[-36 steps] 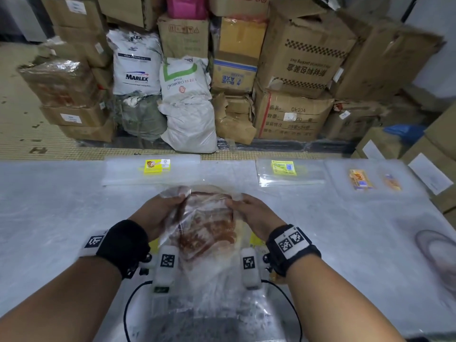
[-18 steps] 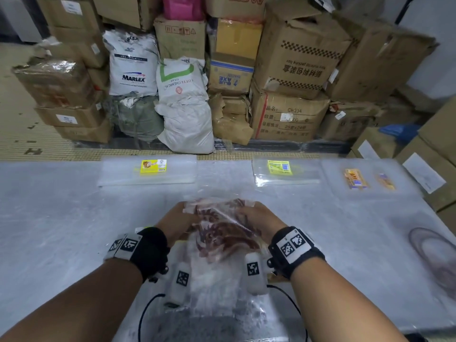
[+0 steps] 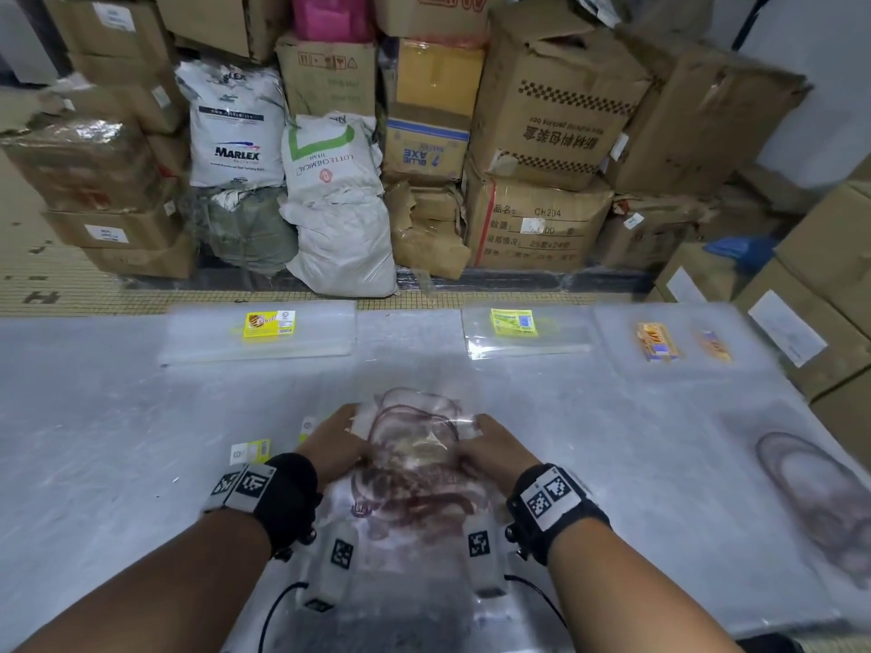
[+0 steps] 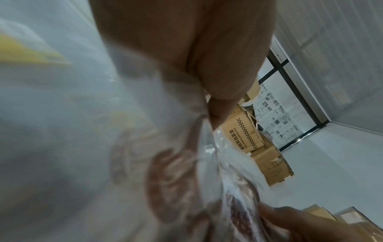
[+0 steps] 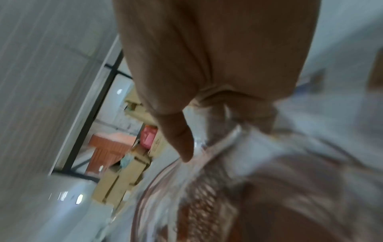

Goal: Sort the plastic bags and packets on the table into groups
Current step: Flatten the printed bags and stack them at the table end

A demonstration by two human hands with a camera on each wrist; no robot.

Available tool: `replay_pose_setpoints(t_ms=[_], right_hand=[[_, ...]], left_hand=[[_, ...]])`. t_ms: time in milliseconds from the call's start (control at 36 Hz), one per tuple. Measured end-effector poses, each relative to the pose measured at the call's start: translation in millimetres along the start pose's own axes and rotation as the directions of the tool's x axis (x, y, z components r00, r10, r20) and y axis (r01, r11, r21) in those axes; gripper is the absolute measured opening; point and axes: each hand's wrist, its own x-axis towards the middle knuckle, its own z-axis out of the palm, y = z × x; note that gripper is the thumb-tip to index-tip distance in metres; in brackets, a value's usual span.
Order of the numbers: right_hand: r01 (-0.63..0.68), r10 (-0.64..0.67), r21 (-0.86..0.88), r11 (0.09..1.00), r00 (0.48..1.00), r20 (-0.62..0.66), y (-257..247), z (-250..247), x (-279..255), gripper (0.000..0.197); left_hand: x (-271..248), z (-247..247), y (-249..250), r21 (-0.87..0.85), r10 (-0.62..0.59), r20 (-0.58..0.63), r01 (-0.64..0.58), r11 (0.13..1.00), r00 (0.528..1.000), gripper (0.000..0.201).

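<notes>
A clear plastic bag with a dark red print (image 3: 414, 445) is held between both hands above the near middle of the table (image 3: 94, 417). My left hand (image 3: 337, 443) grips its left edge, and my right hand (image 3: 490, 447) grips its right edge. In the left wrist view the fingers (image 4: 215, 91) pinch the bag (image 4: 170, 172). In the right wrist view the thumb (image 5: 180, 139) presses on the bag (image 5: 228, 180). More clear bags lie under the wrists. Small yellow-labelled packets (image 3: 250, 451) lie just left of my left hand.
Along the far edge lie sorted stacks: bags with a yellow label (image 3: 268, 325), bags with a yellow-green label (image 3: 513, 321), bags with orange prints (image 3: 657, 341). A red-printed bag pile (image 3: 815, 492) lies at the right. Cardboard boxes (image 3: 556, 110) and sacks (image 3: 235, 129) stand behind.
Both hands have lowered the red-printed bag toward the table and nearer to me, and it has spread out flatter. The yellow-labelled packets by my left hand have come into view.
</notes>
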Motion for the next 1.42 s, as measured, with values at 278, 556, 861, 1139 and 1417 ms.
replay_pose_setpoints(t_ms=[278,556,861,1139,1417], right_hand=[[-0.114,-0.092,0.706,0.699,0.965,0.247,26.7,-25.6,1.2,0.006],[-0.038,-0.108,0.694,0.719,0.98,0.166,16.0,-69.4,5.1,0.014],[0.126,-0.116,0.675,0.727,0.991,-0.059,2.6,-89.6,23.7,0.022],[0.165,-0.049,0.553,0.817,0.975,-0.218,20.6,-120.4,22.7,0.038],[0.01,0.062,0.181,0.983,0.92,-0.388,34.6,-239.3,-12.9,0.023]], left_hand=[[-4.2,15.8,30.7,0.022,0.082,-0.032,-0.081,0.996,0.996,0.064],[2.6,43.8,76.2,0.029,0.165,0.098,-0.169,0.985,0.981,0.055],[21.5,45.3,79.7,-0.101,0.004,0.292,0.027,0.995,0.956,0.085],[45.9,86.0,81.1,0.118,-0.017,0.342,-0.025,0.993,0.94,0.069],[33.1,226.3,119.8,-0.023,0.091,0.356,-0.089,0.996,0.93,0.035]])
